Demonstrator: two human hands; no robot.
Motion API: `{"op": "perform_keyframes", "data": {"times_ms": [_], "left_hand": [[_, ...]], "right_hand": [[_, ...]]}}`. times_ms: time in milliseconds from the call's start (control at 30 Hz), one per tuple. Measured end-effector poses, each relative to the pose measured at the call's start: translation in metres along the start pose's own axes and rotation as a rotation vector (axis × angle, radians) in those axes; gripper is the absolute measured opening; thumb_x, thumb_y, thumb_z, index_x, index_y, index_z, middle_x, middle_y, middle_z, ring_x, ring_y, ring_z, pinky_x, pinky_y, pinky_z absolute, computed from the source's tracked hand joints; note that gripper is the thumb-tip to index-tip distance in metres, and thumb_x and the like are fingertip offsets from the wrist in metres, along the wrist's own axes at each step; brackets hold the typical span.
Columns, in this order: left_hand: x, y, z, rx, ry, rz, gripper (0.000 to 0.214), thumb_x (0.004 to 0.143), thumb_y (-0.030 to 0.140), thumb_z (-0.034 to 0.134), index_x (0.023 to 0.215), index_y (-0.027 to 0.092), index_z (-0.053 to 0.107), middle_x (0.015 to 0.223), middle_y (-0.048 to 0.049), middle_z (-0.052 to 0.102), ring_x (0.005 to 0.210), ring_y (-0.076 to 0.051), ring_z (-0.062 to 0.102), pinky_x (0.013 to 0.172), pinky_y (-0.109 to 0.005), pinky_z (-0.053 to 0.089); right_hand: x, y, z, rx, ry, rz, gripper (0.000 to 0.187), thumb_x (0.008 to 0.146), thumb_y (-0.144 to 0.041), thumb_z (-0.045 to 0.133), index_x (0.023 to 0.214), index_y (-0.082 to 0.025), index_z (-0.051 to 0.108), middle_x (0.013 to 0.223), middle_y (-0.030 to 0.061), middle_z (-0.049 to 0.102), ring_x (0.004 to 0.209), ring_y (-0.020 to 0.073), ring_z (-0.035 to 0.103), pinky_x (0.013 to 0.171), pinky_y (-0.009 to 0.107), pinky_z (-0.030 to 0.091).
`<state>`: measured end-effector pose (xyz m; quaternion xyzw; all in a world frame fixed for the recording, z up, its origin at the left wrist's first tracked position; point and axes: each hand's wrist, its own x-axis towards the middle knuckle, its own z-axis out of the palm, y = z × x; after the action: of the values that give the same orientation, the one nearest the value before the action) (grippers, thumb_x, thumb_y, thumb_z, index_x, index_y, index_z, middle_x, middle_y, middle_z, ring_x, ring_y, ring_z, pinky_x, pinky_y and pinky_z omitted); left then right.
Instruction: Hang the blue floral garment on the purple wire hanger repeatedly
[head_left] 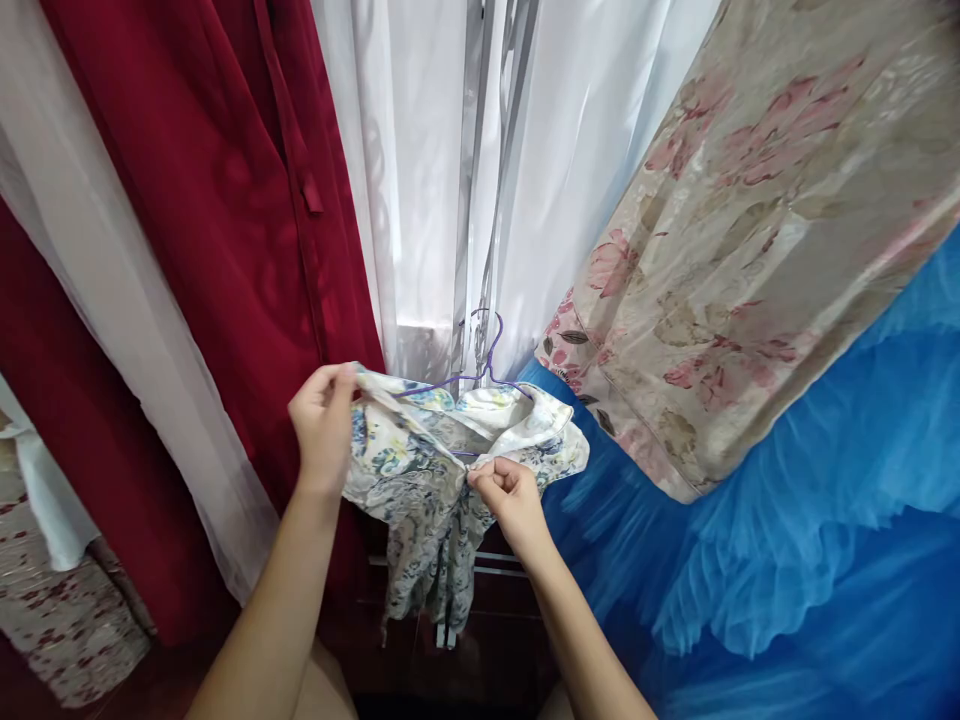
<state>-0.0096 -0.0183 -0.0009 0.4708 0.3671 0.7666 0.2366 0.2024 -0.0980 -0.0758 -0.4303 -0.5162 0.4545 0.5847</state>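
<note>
A white blouse (420,475) with a blue, yellow and green floral print hangs on a purple wire hanger (490,362). Its collar is open and the lower part falls in gathered folds. My left hand (324,425) pinches the fabric at the blouse's left shoulder. At the front of the neckline, my right hand (510,495) has thumb and fingers closed on the edge of the blouse. The hanger's hook stands up in front of the white cloth behind.
Red drapes (202,200) and white cloth (420,180) hang behind. To the right hangs a beige garment with pink flowers (720,270) over blue ruffled tulle (750,570). A printed cloth (60,600) is at the lower left. Dark furniture (502,640) stands below the blouse.
</note>
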Motion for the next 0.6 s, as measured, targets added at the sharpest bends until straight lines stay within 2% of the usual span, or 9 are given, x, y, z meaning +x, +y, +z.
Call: {"op": "perform_keyframes", "data": {"times_ms": [100,167,200,267,367,433,500,567,600], "left_hand": [[0.015,-0.044,-0.032,-0.334,0.237,-0.565,0.017,0.091,0.025,0.065,0.078,0.016,0.057,0.071,0.0016,0.058,0.066,-0.011,0.057,0.07,-0.023,0.048],[0.0,-0.07,-0.048,-0.441,0.285,-0.882,0.02,0.093,0.024,0.059,0.076,0.017,0.052,0.072,0.0003,0.059,0.066,-0.013,0.058,0.072,-0.027,0.051],[-0.015,-0.081,-0.054,-0.439,0.282,-0.937,0.019,0.095,0.023,0.056,0.077,0.017,0.052,0.076,-0.0016,0.062,0.068,-0.014,0.06,0.074,-0.031,0.052],[-0.055,-0.098,-0.06,-0.414,0.289,-0.984,0.02,0.1,0.024,0.046,0.083,0.018,0.055,0.087,-0.0048,0.066,0.075,-0.017,0.064,0.078,-0.036,0.052],[-0.119,-0.11,-0.058,-0.434,0.252,-1.134,0.022,0.102,0.025,0.044,0.086,0.02,0.058,0.099,-0.005,0.068,0.088,-0.016,0.066,0.085,-0.033,0.052],[-0.152,-0.107,-0.047,-0.485,0.163,-1.177,0.016,0.099,0.025,0.048,0.088,0.02,0.059,0.107,-0.0068,0.068,0.099,-0.018,0.066,0.09,-0.034,0.051],[-0.174,-0.092,-0.028,-0.545,0.001,-1.125,0.01,0.094,0.029,0.059,0.092,0.02,0.06,0.11,-0.008,0.067,0.105,-0.02,0.065,0.093,-0.036,0.051],[-0.187,-0.07,-0.004,-0.546,-0.22,-0.984,0.018,0.09,0.037,0.066,0.093,0.02,0.062,0.105,-0.0077,0.067,0.101,-0.022,0.064,0.091,-0.036,0.051],[-0.191,-0.058,0.007,-0.501,-0.345,-0.895,0.022,0.089,0.041,0.067,0.091,0.02,0.062,0.101,-0.0069,0.066,0.097,-0.022,0.064,0.089,-0.036,0.05]], "right_hand": [[-0.009,-0.002,0.009,0.015,-0.076,0.004,0.03,0.08,-0.037,0.068,0.063,-0.02,0.05,0.047,-0.01,0.034,0.044,0.0064,0.023,0.046,0.023,0.017],[-0.014,0.004,0.014,0.034,-0.096,0.017,0.031,0.081,-0.038,0.068,0.063,-0.02,0.05,0.047,-0.0094,0.036,0.044,0.0068,0.026,0.046,0.023,0.019],[-0.018,0.011,0.015,0.054,-0.078,0.036,0.032,0.081,-0.038,0.068,0.063,-0.02,0.049,0.046,-0.0089,0.038,0.044,0.0071,0.027,0.046,0.023,0.019],[-0.028,0.032,0.012,0.121,0.063,0.074,0.032,0.081,-0.04,0.068,0.062,-0.02,0.05,0.044,-0.008,0.039,0.042,0.0077,0.028,0.046,0.023,0.019],[-0.055,0.074,-0.006,0.262,0.506,0.076,0.032,0.082,-0.041,0.067,0.063,-0.021,0.052,0.047,-0.0084,0.035,0.044,0.0089,0.026,0.046,0.024,0.019],[-0.077,0.096,-0.02,0.314,0.763,0.073,0.03,0.082,-0.041,0.069,0.066,-0.021,0.054,0.051,-0.0077,0.038,0.046,0.0102,0.029,0.046,0.024,0.022],[-0.096,0.106,-0.033,0.292,0.874,0.09,0.025,0.08,-0.043,0.072,0.074,-0.021,0.061,0.058,-0.0051,0.05,0.05,0.0122,0.04,0.048,0.024,0.031],[-0.107,0.103,-0.042,0.199,0.869,0.097,0.028,0.079,-0.045,0.074,0.09,-0.021,0.068,0.074,0.0003,0.066,0.063,0.0174,0.056,0.058,0.027,0.044],[-0.108,0.097,-0.045,0.135,0.822,0.094,0.031,0.08,-0.047,0.074,0.096,-0.02,0.07,0.083,0.0035,0.071,0.075,0.0213,0.063,0.067,0.03,0.049]]}}
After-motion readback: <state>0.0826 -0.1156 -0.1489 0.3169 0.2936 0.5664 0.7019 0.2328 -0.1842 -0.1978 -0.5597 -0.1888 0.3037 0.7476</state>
